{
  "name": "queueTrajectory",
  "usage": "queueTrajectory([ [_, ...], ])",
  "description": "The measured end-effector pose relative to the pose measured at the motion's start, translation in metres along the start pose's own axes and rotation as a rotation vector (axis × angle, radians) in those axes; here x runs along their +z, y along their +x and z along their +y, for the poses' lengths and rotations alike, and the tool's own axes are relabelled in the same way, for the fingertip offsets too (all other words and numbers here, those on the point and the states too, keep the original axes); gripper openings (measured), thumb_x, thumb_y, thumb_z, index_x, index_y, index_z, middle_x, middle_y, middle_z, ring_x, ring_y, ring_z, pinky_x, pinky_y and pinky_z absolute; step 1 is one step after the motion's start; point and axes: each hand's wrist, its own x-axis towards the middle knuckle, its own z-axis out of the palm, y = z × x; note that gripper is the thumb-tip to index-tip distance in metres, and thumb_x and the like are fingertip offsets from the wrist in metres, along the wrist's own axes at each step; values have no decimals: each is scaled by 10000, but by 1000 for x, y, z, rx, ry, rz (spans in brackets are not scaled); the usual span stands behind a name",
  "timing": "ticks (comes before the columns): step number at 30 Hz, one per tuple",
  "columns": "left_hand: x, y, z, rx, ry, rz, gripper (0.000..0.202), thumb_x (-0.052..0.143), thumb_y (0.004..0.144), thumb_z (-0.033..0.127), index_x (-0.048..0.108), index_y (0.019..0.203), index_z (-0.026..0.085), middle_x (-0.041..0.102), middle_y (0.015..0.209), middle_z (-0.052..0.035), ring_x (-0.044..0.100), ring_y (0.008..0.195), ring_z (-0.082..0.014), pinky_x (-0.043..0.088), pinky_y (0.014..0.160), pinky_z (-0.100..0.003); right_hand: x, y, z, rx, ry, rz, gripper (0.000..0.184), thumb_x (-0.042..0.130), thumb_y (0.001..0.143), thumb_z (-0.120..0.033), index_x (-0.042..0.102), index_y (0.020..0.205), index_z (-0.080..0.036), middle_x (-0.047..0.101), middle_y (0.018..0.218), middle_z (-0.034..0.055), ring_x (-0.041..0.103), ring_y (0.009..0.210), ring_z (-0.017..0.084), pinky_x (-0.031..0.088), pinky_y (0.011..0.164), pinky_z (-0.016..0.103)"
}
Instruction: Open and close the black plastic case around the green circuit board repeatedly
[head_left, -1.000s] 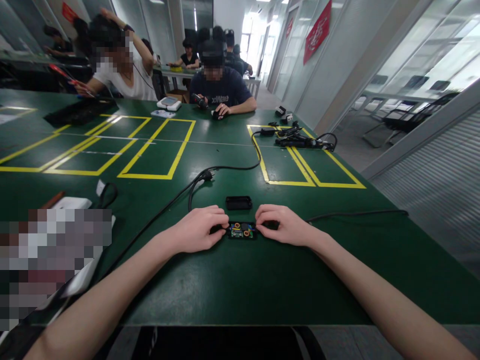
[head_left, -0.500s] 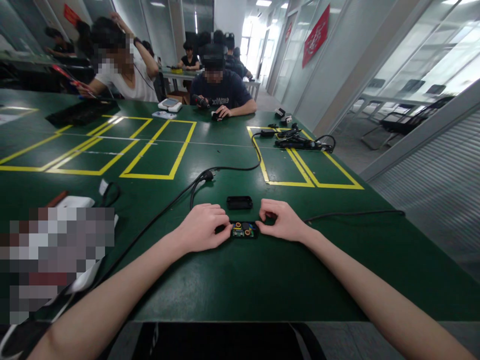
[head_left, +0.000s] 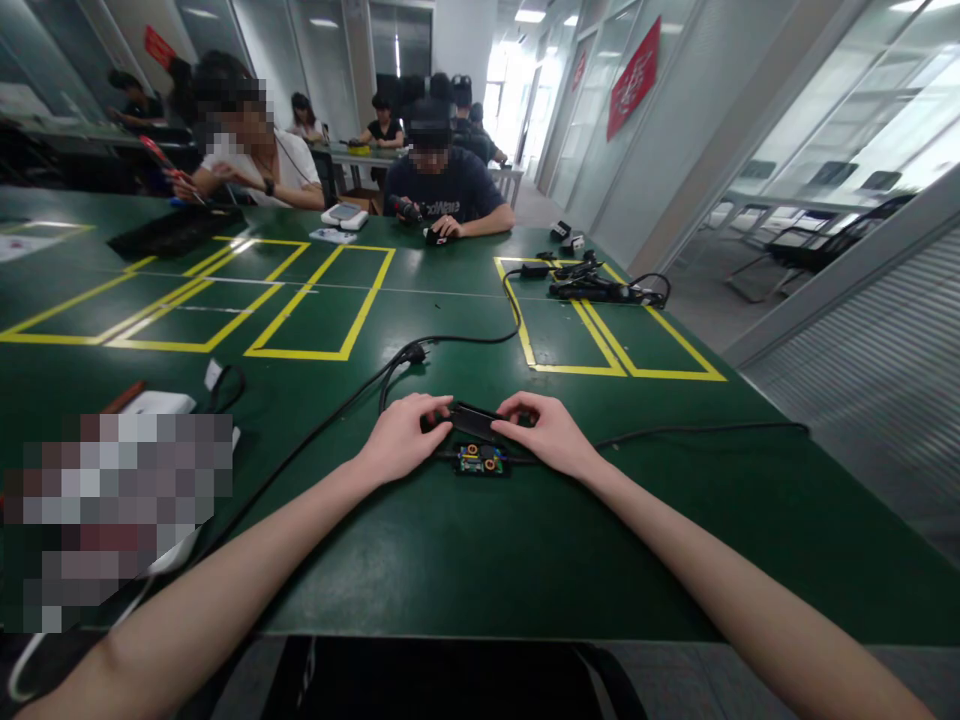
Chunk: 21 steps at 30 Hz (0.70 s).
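Observation:
A black plastic casing cover [head_left: 475,423] is tilted between my two hands, above the table. My left hand [head_left: 405,437] pinches its left end between thumb and fingers. At its right end, the thumb and fingers of my right hand [head_left: 547,432] close on it. Just below, on the near side, lies the adapter's lower casing with an exposed circuit board [head_left: 481,460], showing copper-coloured coils and a yellow part. A black cable [head_left: 697,429] runs from this casing to the right, and another passes out on the left, partly under my left hand.
A black power cord with a plug [head_left: 414,353] curves across the green table [head_left: 465,560]. Bundled black cables [head_left: 600,288] lie in yellow-taped rectangles at the far right. A blurred pile with white items [head_left: 157,402] sits at left. Across the table, a person [head_left: 450,185] holds a power tool.
Both hands have left the circuit board casing and moved slightly away from me onto the cover. The cover, which lay flat behind the casing, is now lifted and tilted.

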Motion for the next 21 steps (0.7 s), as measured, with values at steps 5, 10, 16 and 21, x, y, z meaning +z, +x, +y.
queueTrajectory([
  [5,-5,-2,1,-43,-215,-43,377,650,865,292,760,1206,173,776,893,-34,668,751,-166,556,740,-289,-1,-3,-5,93,204,-29,296,751,768,-438,711,901,-176,704,700,11,659,605,160,482,572,264],
  [10,-10,-1,3,-78,-393,-99,361,685,814,330,769,1112,145,773,854,-43,707,770,-179,584,742,-300,1,-6,-7,115,301,-72,320,775,771,-433,745,960,-176,699,638,8,693,571,175,515,551,265],
  [16,-13,-2,4,-133,-485,-133,325,694,818,354,744,1058,140,757,800,-45,732,746,-188,586,666,-281,-2,-8,-10,103,374,-53,389,771,814,-527,744,937,-159,712,675,31,708,603,176,586,601,292],
  [21,-18,-3,9,-156,-507,-152,330,680,848,391,728,1052,137,751,786,-54,745,725,-193,554,574,-243,-3,-9,-11,106,430,-65,441,755,821,-594,724,904,-162,714,702,37,712,623,175,619,629,312],
])
